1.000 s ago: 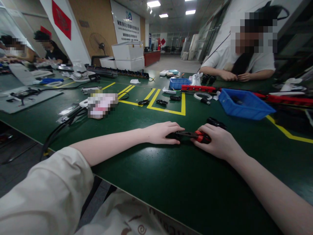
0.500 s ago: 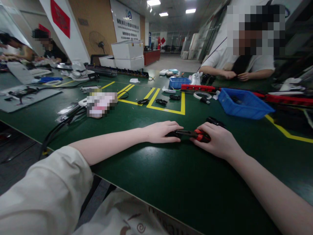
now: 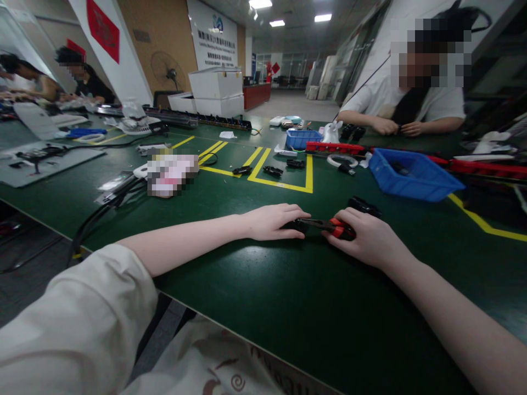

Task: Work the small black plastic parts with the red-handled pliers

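My right hand (image 3: pixel 366 236) is closed around the red and black handles of a pair of pliers (image 3: pixel 342 229), whose dark jaws point left. At the jaws' tip, my left hand (image 3: pixel 276 222) grips a small black part (image 3: pixel 293 225), mostly covered by the fingers, so its kind does not show. The jaws reach this part and seem to touch it. Just behind my right hand a black piece (image 3: pixel 364 206) lies on the green table (image 3: pixel 263 296).
Several small black parts, one of them here (image 3: pixel 272 171), lie by yellow tape lines. A blue bin (image 3: pixel 415 178) stands at the right, a smaller blue basket (image 3: pixel 303 139) farther back. Red strips (image 3: pixel 335 148) run across the table. A co-worker (image 3: pixel 405 118) sits opposite.
Both hands keep their hold on the pliers and the black part, nearly unmoved. The whole view has shifted very slightly.
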A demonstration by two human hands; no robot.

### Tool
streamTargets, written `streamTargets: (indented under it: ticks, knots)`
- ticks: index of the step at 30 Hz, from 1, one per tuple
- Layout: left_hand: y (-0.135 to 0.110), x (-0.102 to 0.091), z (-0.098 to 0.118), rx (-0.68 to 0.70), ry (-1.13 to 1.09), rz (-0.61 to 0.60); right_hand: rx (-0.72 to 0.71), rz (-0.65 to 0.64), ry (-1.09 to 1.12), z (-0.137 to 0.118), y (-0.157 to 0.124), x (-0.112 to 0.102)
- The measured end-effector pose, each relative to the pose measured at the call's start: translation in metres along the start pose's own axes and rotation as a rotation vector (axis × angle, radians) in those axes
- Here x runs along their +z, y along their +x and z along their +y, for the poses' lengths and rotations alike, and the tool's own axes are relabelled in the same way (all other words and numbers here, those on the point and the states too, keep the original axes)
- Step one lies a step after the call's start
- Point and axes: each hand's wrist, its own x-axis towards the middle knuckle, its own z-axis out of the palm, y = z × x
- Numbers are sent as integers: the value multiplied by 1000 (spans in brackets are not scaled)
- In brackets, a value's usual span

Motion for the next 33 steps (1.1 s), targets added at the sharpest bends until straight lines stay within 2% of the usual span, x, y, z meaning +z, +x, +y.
streamTargets:
  ticks: [11, 30, 33]
  knots:
    - [-1, -1, -2, -5, -42, -18, -94, 66, -211, 3, 1, -1]
    - [-1, 2, -6, 34, -70, 37, -65, 17, -145, -8, 1, -2]
    - [0, 0, -4, 26, -83, 30, -59, 43, -132, -8, 1, -2]
